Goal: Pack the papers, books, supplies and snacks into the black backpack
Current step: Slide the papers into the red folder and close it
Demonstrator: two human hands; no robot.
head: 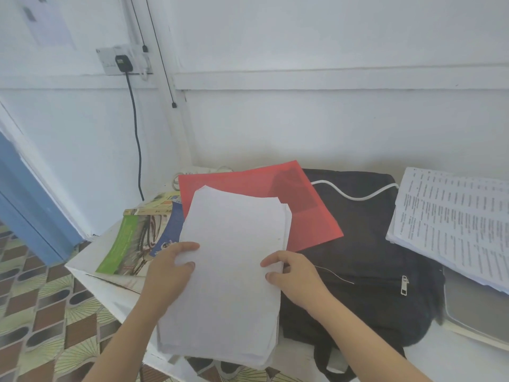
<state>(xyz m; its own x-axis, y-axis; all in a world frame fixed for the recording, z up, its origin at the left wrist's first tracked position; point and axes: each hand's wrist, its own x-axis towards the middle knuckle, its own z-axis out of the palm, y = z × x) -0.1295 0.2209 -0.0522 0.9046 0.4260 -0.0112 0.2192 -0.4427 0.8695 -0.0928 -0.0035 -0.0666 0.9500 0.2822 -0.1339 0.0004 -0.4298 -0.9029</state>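
Blank white paper stack (231, 271), edges uneven

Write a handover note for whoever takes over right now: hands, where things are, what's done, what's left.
Left hand and right hand: both grip the white paper stack by its side edges, overhanging the near edge of the table.
Black backpack: lies flat on the table, with a red folder and a white cable across its top.
Books: left of the stack.
Printed sheets: right of the backpack.
Done: nothing visibly packed.
Left: clear the backpack, open it, then pack the stack, books and sheets. Supplies and snacks are not in view.
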